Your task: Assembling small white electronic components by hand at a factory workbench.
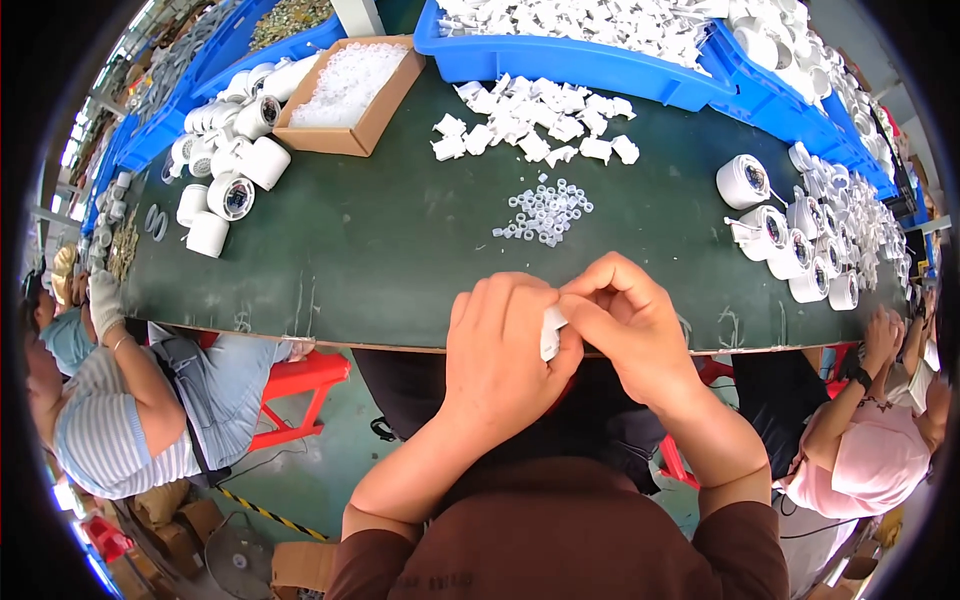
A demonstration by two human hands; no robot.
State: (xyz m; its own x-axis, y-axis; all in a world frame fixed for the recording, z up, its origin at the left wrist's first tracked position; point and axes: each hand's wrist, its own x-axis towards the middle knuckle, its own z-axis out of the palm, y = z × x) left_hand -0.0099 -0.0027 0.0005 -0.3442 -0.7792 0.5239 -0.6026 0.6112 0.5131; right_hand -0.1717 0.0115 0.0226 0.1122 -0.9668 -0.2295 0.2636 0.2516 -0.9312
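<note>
My left hand (505, 355) and my right hand (625, 320) meet at the near edge of the dark green table (350, 260). Together they pinch a small white plastic part (551, 332), mostly hidden by the fingers. Just beyond the hands lies a small heap of clear plastic rings (545, 212). Farther back sits a pile of white plastic clips (535, 125).
White round housings stand in groups at the left (232, 160) and right (800, 235). A cardboard box of clear rings (345, 90) and blue bins (590, 45) of white parts line the far side. Seated people work at the left (110, 400) and right (880, 430).
</note>
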